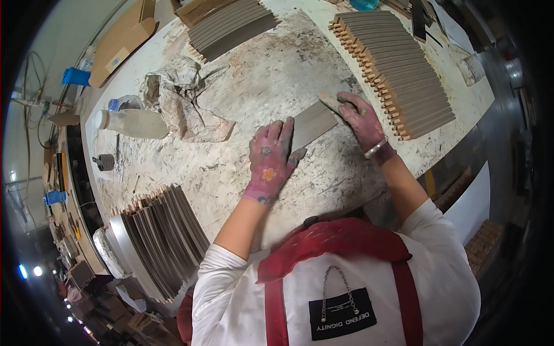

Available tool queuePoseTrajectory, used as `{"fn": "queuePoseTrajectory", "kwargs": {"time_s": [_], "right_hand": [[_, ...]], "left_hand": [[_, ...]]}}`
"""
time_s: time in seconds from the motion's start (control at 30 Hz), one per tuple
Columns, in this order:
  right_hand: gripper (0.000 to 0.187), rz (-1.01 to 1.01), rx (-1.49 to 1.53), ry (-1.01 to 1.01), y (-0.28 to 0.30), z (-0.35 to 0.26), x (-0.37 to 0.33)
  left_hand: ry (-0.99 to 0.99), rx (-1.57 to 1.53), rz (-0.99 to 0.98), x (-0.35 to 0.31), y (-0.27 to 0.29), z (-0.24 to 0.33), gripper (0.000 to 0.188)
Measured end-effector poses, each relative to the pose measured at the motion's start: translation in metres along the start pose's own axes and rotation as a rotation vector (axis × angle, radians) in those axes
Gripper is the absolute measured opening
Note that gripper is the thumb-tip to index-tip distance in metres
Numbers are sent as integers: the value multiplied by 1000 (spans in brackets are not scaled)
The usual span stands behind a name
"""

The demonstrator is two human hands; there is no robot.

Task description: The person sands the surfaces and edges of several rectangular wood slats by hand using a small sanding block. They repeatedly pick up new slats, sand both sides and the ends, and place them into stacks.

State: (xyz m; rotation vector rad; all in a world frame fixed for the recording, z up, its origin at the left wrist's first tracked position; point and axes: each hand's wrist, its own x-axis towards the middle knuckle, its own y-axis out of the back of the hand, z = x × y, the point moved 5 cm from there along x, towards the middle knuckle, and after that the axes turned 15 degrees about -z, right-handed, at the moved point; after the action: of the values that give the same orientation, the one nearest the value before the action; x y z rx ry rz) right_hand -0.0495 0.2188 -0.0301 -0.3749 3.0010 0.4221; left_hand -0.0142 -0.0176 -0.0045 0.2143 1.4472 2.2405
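Observation:
A flat grey rectangular panel [315,124] lies on the worktop in front of me. My left hand [270,157], in a stained pink flowered glove, grips its left end, with the fingers along one side and the thumb on the near edge. At the far right corner, my right hand [360,120], gloved as well, pinches a thin tan piece [330,102] against the panel. Its material I cannot make out. The right fingers are bent, and their tips are partly hidden.
Rows of grey panels with wooden pegs stand at right [398,69], far left [231,29] and near left [164,236]. A crumpled stained cloth [193,109] lies beside a whitish bottle [135,123] on the smeared worktop [277,75]. Farther back is a cardboard box [124,43].

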Motion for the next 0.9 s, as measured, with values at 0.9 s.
{"fn": "queuePoseTrajectory", "kwargs": {"time_s": [0.9], "right_hand": [[34, -904, -903, 631, -142, -96, -2]], "left_hand": [[-54, -207, 52, -49, -66, 50, 67]]}}
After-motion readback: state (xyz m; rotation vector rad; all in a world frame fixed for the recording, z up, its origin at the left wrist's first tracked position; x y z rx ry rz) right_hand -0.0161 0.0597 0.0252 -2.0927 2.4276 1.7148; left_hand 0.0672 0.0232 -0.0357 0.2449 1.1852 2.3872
